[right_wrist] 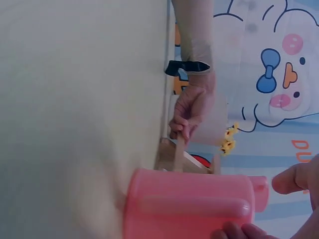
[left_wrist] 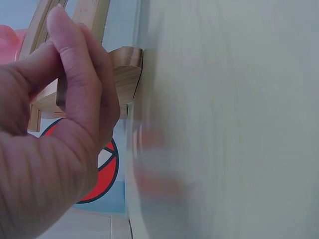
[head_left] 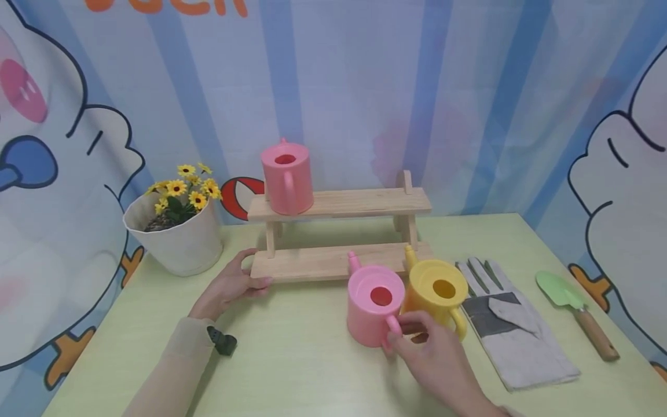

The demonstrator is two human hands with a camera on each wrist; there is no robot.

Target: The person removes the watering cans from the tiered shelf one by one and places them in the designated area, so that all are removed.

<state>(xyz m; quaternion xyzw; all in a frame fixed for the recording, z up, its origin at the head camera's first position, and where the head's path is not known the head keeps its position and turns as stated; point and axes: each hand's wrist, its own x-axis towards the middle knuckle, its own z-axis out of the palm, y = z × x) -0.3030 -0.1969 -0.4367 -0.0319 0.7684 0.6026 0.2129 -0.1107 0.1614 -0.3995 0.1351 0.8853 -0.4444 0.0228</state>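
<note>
My left hand [head_left: 234, 284] grips the left end of the lower board of a two-tier wooden stand [head_left: 312, 263]. In the left wrist view, thumb and fingers [left_wrist: 82, 89] pinch the wood. My right hand [head_left: 435, 353] is at the handle of a pink watering can [head_left: 370, 321], which stands in front of the stand. In the right wrist view, its thumb [right_wrist: 294, 179] and fingers lie apart on either side of the handle of that can [right_wrist: 189, 199]. A yellow watering can [head_left: 438, 275] stands just right of it. Another pink watering can [head_left: 288, 185] sits on the upper board's left end.
A white pot [head_left: 182, 249] with yellow flowers [head_left: 190, 188] stands left of the stand. To the right lie grey-white gloves [head_left: 526, 353] and a green trowel [head_left: 589, 324] with a wooden handle. A printed curtain [head_left: 354, 87] hangs behind the table.
</note>
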